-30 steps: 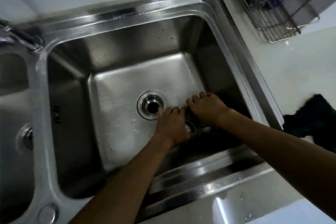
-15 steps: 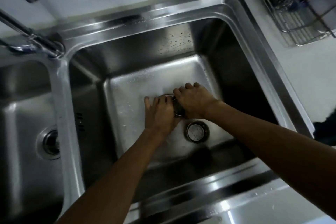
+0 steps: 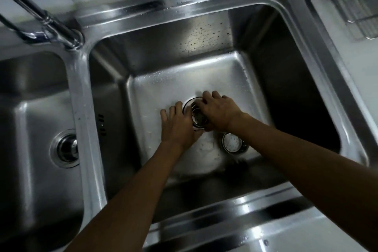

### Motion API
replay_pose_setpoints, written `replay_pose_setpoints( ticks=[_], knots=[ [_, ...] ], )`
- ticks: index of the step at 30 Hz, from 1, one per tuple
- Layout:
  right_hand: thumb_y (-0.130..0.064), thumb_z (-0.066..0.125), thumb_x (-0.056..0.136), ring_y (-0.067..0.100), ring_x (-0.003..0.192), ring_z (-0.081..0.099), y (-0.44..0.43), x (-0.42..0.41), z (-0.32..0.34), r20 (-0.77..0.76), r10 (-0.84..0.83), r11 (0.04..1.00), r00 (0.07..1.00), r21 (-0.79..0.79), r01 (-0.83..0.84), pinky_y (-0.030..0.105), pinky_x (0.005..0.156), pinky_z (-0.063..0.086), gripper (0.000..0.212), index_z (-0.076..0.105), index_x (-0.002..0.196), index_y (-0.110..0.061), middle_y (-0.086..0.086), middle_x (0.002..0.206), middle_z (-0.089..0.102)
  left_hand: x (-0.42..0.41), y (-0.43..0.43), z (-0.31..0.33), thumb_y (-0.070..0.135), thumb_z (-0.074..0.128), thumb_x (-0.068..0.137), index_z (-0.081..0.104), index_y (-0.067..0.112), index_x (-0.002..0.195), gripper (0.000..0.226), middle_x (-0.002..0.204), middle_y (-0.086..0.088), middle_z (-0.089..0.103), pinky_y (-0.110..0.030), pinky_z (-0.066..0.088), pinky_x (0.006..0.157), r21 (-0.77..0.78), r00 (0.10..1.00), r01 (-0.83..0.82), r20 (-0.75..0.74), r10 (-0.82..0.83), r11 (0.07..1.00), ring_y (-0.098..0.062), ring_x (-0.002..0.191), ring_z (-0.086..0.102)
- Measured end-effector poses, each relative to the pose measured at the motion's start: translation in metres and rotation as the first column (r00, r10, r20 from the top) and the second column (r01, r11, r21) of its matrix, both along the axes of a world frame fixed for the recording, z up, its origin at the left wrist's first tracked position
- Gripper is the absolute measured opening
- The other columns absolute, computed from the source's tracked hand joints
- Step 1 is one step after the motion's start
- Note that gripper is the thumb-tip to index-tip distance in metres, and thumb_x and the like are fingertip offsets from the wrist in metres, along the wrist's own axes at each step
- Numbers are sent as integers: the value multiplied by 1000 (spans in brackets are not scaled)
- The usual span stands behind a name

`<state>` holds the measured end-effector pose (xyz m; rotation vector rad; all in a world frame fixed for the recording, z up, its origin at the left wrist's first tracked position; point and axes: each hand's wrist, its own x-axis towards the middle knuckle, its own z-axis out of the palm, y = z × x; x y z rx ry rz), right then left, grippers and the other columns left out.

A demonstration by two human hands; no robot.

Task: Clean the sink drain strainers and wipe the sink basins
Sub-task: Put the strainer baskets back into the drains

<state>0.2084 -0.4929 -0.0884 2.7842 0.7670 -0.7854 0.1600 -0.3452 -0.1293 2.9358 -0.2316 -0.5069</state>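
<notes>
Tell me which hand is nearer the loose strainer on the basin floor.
Right. The right hand, gripping a second strainer, is just beyond the loose strainer; the left hand lies farther left.

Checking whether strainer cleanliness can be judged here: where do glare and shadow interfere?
Head view: glare streaks the sink rim; the right basin's right wall is black shadow; the right hand half covers the strainer at the drain; the loose strainer glints pale; edges bend, wide-angle.

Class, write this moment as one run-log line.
right hand: grips perforated steel strainer basket at right basin drain | left hand: flat on steel basin floor | second round strainer: loose nearby
</notes>
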Motion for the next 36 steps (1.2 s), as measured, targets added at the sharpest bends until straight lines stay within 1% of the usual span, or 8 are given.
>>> replay_pose_setpoints(
  ticks=[6, 9, 13, 19, 23, 29, 32, 36],
  knots=[
    [-37, 67, 89, 30, 119, 55, -45, -5, 28, 44, 39, 999, 998, 26, -40, 41, 84, 53, 61, 42, 141, -15, 10, 134, 51, -12, -9, 10, 66, 66, 72, 40, 23, 151, 93, 152, -7, 39, -50, 21, 114, -40, 977, 210, 56, -208, 977, -29, 139, 38],
    [-46, 70, 81, 32, 117, 57, -73, -20, 39, -37, 99, 992, 994, -81, -102, 44, 88, 51, 73, 39, 140, -17, 9, 133, 53, -16, -25, 15, 71, 71, 66, 45, 22, 148, 99, 146, -3, 48, -53, 20, 115, -93, 907, 422, 59, -418, 902, -27, 137, 42],
    [-64, 74, 71, 31, 116, 60, -88, -47, 37, -150, 70, 989, 986, -120, -89, 46, 92, 50, 88, 39, 138, -19, 6, 131, 58, -22, -53, 12, 74, 71, 70, 46, 25, 146, 93, 132, 1, 61, -58, 11, 116, -100, 883, 465, -26, -469, 880, -23, 129, 51],
    [-66, 65, 80, 28, 108, 67, -85, -66, 35, -55, 56, 998, 997, -29, -57, 43, 84, 52, 71, 48, 128, -17, 4, 123, 66, -29, -64, 17, 74, 61, 79, 62, 24, 113, 60, 109, 1, 72, -54, 19, 109, -120, 931, 359, -26, -365, 925, -25, 114, 61],
    [-68, 66, 75, 28, 108, 67, -69, -62, 58, 30, 77, 997, 997, 7, -77, 42, 86, 53, 73, 48, 126, -20, 2, 123, 66, -32, -40, 45, 74, 64, 71, 61, 32, 118, 62, 115, 7, 70, -48, 23, 102, -165, 969, 245, 57, -239, 955, -22, 115, 60],
    [-74, 70, 68, 28, 101, 70, 7, -51, 131, 153, 159, 982, 975, 79, -173, 38, 79, 53, 86, 40, 127, -19, 2, 119, 70, -47, 34, 126, 69, 71, 71, 52, 35, 134, 74, 124, 8, 69, -50, 21, 113, -136, 988, 48, 149, -27, 990, -20, 123, 56],
    [-78, 68, 69, 28, 98, 71, 67, -52, 180, 253, 264, 943, 931, 136, -305, 36, 69, 48, 85, 42, 127, -22, 0, 115, 72, -63, 95, 175, 68, 73, 71, 53, 36, 135, 75, 125, 7, 68, -47, 20, 111, -131, 970, -54, 230, 83, 990, -20, 124, 57],
    [-76, 66, 73, 28, 104, 70, 166, -65, 223, 344, 393, 859, 853, 192, -474, 37, 78, 54, 85, 45, 133, -21, 2, 120, 70, -102, 191, 219, 74, 70, 70, 59, 31, 134, 77, 119, 2, 72, -47, 22, 105, -115, 899, -196, 376, 225, 974, -25, 117, 62]
  ],
)
